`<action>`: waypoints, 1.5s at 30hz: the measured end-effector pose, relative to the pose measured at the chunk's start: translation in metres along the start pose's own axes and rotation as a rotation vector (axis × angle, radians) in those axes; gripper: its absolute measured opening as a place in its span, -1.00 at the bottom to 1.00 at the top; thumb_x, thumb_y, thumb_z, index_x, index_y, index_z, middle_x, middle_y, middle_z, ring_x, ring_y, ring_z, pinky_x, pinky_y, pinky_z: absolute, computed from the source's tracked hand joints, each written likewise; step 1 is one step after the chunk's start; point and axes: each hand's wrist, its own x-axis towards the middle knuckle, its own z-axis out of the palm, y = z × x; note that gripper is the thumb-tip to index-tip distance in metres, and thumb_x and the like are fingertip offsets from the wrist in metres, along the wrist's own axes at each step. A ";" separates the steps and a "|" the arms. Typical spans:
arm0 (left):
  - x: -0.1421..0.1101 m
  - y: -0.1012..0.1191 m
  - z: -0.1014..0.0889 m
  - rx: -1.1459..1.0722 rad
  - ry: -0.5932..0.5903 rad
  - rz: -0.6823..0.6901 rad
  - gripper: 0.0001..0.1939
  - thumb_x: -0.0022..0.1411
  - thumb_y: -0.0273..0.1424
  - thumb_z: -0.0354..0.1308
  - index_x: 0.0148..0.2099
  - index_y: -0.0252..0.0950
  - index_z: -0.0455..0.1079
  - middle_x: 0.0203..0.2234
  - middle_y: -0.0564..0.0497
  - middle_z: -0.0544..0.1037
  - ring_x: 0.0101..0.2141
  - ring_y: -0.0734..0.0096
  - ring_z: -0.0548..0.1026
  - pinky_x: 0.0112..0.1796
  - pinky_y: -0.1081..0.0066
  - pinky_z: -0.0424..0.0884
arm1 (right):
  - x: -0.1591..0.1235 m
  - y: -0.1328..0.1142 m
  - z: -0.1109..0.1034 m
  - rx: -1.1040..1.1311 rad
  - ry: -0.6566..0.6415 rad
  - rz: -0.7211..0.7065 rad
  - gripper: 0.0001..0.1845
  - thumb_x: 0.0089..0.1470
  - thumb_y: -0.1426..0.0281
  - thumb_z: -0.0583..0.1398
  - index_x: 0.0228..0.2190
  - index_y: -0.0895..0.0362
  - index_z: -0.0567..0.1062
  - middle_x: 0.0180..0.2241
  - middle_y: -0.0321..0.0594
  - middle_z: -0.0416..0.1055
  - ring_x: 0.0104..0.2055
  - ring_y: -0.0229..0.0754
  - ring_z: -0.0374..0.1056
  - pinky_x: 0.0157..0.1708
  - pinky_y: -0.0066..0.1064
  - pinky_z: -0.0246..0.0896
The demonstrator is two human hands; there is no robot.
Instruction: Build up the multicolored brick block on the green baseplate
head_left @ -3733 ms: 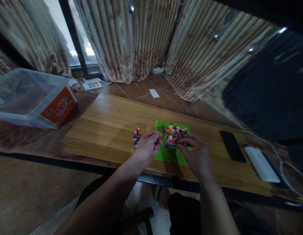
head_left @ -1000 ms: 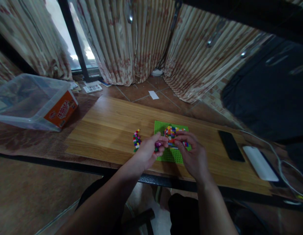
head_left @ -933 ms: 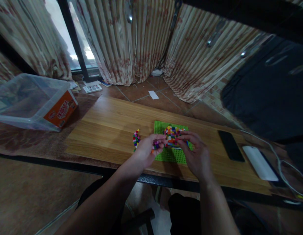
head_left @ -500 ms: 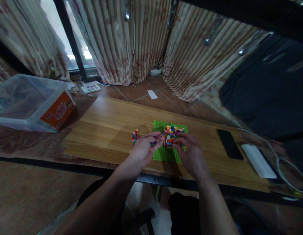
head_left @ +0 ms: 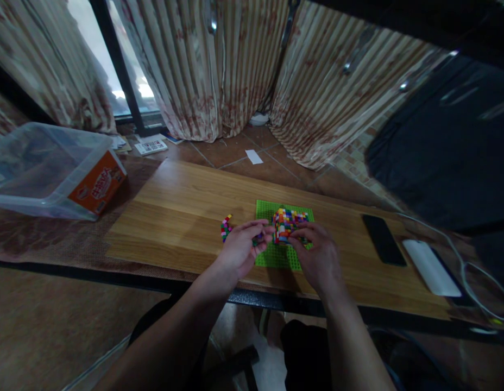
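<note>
A block-shaped structure of many-coloured toy bricks (head_left: 282, 222) stands on a green studded baseplate (head_left: 276, 260). My right hand (head_left: 317, 250) is at its front right side, thumb and fingers closed against the toy brick structure; a single brick between the fingertips cannot be made out. Palm up and half curled, my left hand (head_left: 244, 244) cups a few small loose toy bricks (head_left: 258, 238) just left of the structure. Behind that hand, a curved row of joined toy bricks (head_left: 225, 228) lies on the wooden board, partly hidden by the hand.
The wooden board (head_left: 174, 212) lies along the table. A clear plastic bin (head_left: 52, 163) with an orange label stands at the far left. On the right are a black phone (head_left: 383, 239), a white slab-like device (head_left: 431, 267) and a white cable (head_left: 459, 255). Curtains hang behind.
The fingers of my left hand have curled inward over the loose bricks. My right hand stays at the structure with barely any shift.
</note>
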 end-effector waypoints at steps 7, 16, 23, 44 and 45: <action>0.003 -0.002 -0.004 0.091 -0.047 0.013 -0.87 0.17 -0.43 0.22 -0.37 -0.42 0.47 -0.55 0.04 0.48 -0.62 0.72 0.29 -0.59 0.63 0.13 | 0.001 0.000 0.003 0.030 0.038 0.004 -0.82 0.03 0.32 0.23 -0.54 0.10 0.56 -0.28 -0.10 0.46 -0.15 0.00 0.39 -0.10 -0.12 0.24; 0.007 -0.008 -0.007 0.151 -0.108 -0.031 -0.74 0.16 -0.26 0.22 -0.35 -0.40 0.46 -0.64 0.14 0.26 -0.69 0.74 0.12 -0.66 0.60 -0.11 | -0.001 0.002 -0.001 0.078 0.041 0.008 -0.85 0.07 0.29 0.26 -0.44 0.09 0.59 -0.23 -0.14 0.48 -0.15 -0.06 0.40 -0.07 -0.15 0.27; 0.004 -0.007 -0.002 0.216 -0.071 -0.010 -0.85 0.12 -0.50 0.08 -0.29 -0.42 0.46 -0.56 0.02 0.43 -0.65 0.66 0.23 -0.64 0.59 -0.03 | 0.000 -0.013 -0.001 0.182 0.056 -0.088 -0.85 0.17 0.34 0.18 -0.30 0.08 0.57 -0.17 -0.15 0.48 -0.08 -0.12 0.41 -0.03 -0.19 0.30; 0.004 -0.007 -0.006 0.130 -0.343 -0.109 -0.67 -0.16 -0.34 0.46 -0.41 -0.40 0.42 -0.66 0.19 0.25 -0.67 0.79 0.10 -0.65 0.62 -0.16 | -0.002 -0.023 -0.004 0.410 -0.145 -0.102 -0.84 0.18 0.32 0.20 -0.22 -0.02 0.58 -0.19 -0.24 0.50 -0.10 -0.16 0.41 -0.05 -0.25 0.30; 0.004 -0.007 -0.006 0.131 -0.352 -0.115 -0.66 -0.16 -0.33 0.47 -0.42 -0.40 0.41 -0.65 0.19 0.24 -0.67 0.79 0.10 -0.65 0.63 -0.16 | -0.002 -0.023 -0.005 0.430 -0.149 -0.101 -0.85 0.17 0.33 0.21 -0.23 -0.03 0.58 -0.20 -0.25 0.50 -0.11 -0.17 0.41 -0.06 -0.27 0.30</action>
